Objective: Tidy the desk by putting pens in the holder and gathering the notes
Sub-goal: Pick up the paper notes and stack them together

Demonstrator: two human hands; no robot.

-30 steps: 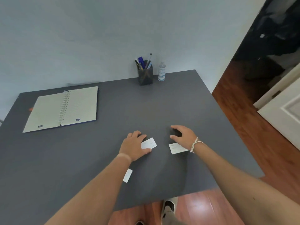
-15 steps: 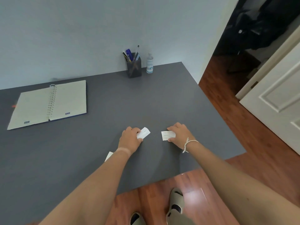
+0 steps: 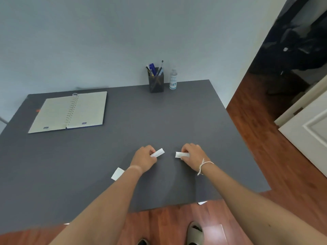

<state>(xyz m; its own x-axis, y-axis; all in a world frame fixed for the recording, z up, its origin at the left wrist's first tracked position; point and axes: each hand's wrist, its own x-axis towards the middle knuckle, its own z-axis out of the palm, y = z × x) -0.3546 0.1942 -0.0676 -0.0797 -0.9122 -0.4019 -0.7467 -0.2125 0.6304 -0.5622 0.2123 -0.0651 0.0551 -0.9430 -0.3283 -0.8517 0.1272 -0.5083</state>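
Note:
My left hand (image 3: 144, 158) pinches a small white note (image 3: 158, 152) just above the grey desk (image 3: 177, 117). My right hand (image 3: 193, 155), with a white string on the wrist, pinches a second white note (image 3: 180, 154) a short way to the right. The two notes are apart, their free ends facing each other. A third white note (image 3: 117, 173) lies flat on the desk beside my left forearm. At the far edge by the wall stands a dark pen holder (image 3: 156, 83) with several pens (image 3: 156, 68) in it.
An open spiral notebook (image 3: 69, 111) lies at the far left of the desk. A small clear bottle (image 3: 173, 80) stands right of the holder. The desk's right edge meets wooden floor (image 3: 265, 147) and a white door (image 3: 307, 131). My feet show below the near edge.
Both hands closed on their notes and raised them off the desk, with the notes tilting up. The camera view shifted; the third note stayed where it lay.

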